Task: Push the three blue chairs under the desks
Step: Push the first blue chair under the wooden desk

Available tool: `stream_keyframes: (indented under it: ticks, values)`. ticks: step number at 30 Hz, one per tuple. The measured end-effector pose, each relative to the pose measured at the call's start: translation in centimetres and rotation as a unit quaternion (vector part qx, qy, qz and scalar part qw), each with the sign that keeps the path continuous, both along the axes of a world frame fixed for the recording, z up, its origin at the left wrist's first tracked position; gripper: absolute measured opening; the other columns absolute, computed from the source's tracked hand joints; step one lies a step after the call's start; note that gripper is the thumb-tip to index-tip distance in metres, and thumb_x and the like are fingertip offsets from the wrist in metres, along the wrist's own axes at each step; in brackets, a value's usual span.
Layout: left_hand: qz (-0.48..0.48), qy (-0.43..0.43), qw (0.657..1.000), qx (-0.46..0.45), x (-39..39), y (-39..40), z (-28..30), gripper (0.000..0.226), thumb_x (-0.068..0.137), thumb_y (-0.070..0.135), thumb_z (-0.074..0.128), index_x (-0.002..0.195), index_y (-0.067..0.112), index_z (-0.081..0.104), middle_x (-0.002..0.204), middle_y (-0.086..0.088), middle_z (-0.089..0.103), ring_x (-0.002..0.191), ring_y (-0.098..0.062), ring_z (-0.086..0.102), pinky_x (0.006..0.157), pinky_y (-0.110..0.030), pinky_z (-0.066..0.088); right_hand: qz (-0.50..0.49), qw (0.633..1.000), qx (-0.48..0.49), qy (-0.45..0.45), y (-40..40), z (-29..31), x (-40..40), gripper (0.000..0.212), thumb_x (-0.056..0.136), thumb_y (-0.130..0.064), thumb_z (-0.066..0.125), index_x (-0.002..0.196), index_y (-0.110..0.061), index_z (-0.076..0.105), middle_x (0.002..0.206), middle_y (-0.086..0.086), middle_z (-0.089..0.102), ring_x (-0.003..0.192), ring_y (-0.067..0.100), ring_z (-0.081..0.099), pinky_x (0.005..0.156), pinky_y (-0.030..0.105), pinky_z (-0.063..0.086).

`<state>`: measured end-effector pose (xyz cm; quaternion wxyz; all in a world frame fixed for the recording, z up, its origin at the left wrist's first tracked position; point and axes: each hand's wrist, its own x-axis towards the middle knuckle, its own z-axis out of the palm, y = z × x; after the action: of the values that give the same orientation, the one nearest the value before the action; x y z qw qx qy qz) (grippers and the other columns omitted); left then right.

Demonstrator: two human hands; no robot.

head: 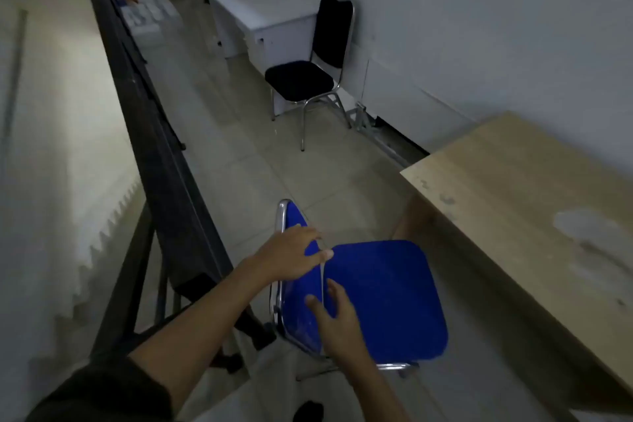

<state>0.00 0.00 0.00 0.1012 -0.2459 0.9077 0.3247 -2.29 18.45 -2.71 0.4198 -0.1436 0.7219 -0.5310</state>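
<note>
One blue chair (383,298) with a chrome frame stands at the bottom centre, its seat turned toward the light wooden desk (520,216) on the right. The seat's front edge is just short of the desk's side. My left hand (291,255) lies over the top edge of the chair's backrest, fingers draped across it. My right hand (337,319) is at the nearer part of the backrest, fingers spread, with the chrome rim between thumb and fingers. No other blue chair is in view.
A black railing (161,134) runs along the left beside a stairwell. A black padded chair (308,72) stands ahead next to a white desk (253,7) against the right wall. Tiled floor lies between them.
</note>
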Motion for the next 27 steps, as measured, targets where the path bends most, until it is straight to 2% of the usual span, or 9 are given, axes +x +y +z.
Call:
stream_keyframes:
  ticks: [2, 4, 6, 8, 12, 17, 20, 24, 27]
  values:
    - [-0.009, -0.027, 1.0, -0.014, 0.0, -1.2, -0.3, 0.063, 0.101, 0.061, 0.048, 0.148, 0.02, 0.053, 0.158, -0.005, 0.047, 0.148, -0.027, 0.038, 0.119, -0.042, 0.03, 0.028, 0.999, 0.016, -0.008, -2.7, -0.9, 0.9, 0.028, 0.101, -0.026, 0.067, 0.119, -0.04, 0.052, 0.114, -0.023, 0.061, 0.107, 0.002, 0.062, 0.074, 0.01, 0.05]
    - [-0.028, -0.04, 0.998, -0.047, 0.4, -2.0, -1.1, 0.062, 0.102, 0.06, 0.047, 0.149, 0.02, 0.052, 0.157, -0.005, 0.049, 0.146, -0.027, 0.039, 0.119, -0.043, 0.027, 0.037, 0.999, 0.025, -0.012, -4.6, -2.0, 2.3, 0.029, 0.096, -0.024, 0.073, 0.113, -0.039, 0.056, 0.108, -0.018, 0.066, 0.106, 0.009, 0.066, 0.081, 0.017, 0.054]
    - [-0.05, -0.052, 0.995, -0.063, 0.6, -2.5, -2.1, 0.062, 0.103, 0.06, 0.046, 0.15, 0.022, 0.051, 0.159, -0.002, 0.047, 0.151, -0.025, 0.034, 0.123, -0.046, 0.019, 0.038, 0.998, 0.049, -0.002, -6.0, -3.5, 3.5, 0.045, 0.087, -0.031, 0.077, 0.125, -0.042, 0.056, 0.118, -0.016, 0.068, 0.112, 0.006, 0.064, 0.097, 0.032, 0.057]
    - [-0.055, -0.052, 0.995, -0.063, 0.9, -2.9, -3.2, 0.061, 0.102, 0.06, 0.047, 0.15, 0.023, 0.051, 0.161, -0.001, 0.045, 0.155, -0.024, 0.026, 0.127, -0.049, 0.01, 0.05, 0.995, 0.082, 0.039, -6.8, -5.2, 4.1, 0.063, 0.08, -0.04, 0.078, 0.136, -0.041, 0.049, 0.127, -0.018, 0.063, 0.116, 0.004, 0.061, 0.101, 0.043, 0.056]
    - [-0.05, -0.016, 0.996, -0.075, 1.1, -2.0, -3.5, 0.056, 0.103, 0.056, 0.05, 0.146, 0.021, 0.056, 0.155, -0.001, 0.052, 0.153, -0.02, 0.029, 0.128, -0.047, 0.001, 0.073, 0.978, 0.153, 0.125, -6.9, -5.1, 4.2, 0.057, 0.077, -0.038, 0.077, 0.127, -0.035, 0.051, 0.113, -0.014, 0.065, 0.099, 0.009, 0.066, 0.086, 0.044, 0.062]
    - [-0.045, 0.023, 0.997, -0.062, 1.5, 0.6, -4.3, 0.056, 0.101, 0.061, 0.047, 0.139, 0.023, 0.062, 0.153, 0.003, 0.054, 0.154, -0.017, 0.028, 0.127, -0.045, -0.005, 0.095, 0.974, 0.159, 0.129, -3.5, -4.3, 3.6, 0.054, 0.066, -0.049, 0.07, 0.116, -0.04, 0.052, 0.098, -0.015, 0.067, 0.085, 0.008, 0.067, 0.076, 0.04, 0.062]
    - [-0.078, 0.032, 0.994, -0.068, 2.4, 2.5, -5.3, 0.069, 0.093, 0.073, 0.037, 0.137, 0.028, 0.063, 0.157, 0.005, 0.049, 0.156, -0.014, 0.021, 0.125, -0.044, -0.013, 0.085, 0.972, 0.166, 0.14, -0.8, -4.2, 3.5, 0.045, 0.066, -0.045, 0.064, 0.109, -0.041, 0.052, 0.091, -0.013, 0.066, 0.078, 0.008, 0.064, 0.07, 0.038, 0.061]
    - [-0.134, 0.048, 0.986, -0.083, 2.8, 5.7, -7.2, 0.059, 0.093, 0.075, 0.045, 0.132, 0.035, 0.065, 0.168, 0.006, 0.031, 0.159, -0.012, 0.007, 0.124, -0.045, -0.022, 0.07, 0.96, 0.197, 0.187, 3.5, -4.1, 3.4, 0.055, 0.078, -0.037, 0.06, 0.132, -0.034, 0.049, 0.116, -0.013, 0.066, 0.099, 0.012, 0.064, 0.085, 0.041, 0.057]
    - [-0.162, 0.082, 0.979, -0.091, 2.0, 8.8, -8.1, 0.063, 0.088, 0.082, 0.048, 0.124, 0.035, 0.07, 0.166, 0.006, 0.036, 0.158, -0.013, 0.015, 0.125, -0.037, -0.021, 0.043, 0.952, 0.227, 0.201, 8.1, -4.2, 2.4, 0.055, 0.092, -0.026, 0.058, 0.145, -0.033, 0.044, 0.137, -0.011, 0.06, 0.122, 0.013, 0.059, 0.098, 0.039, 0.051]
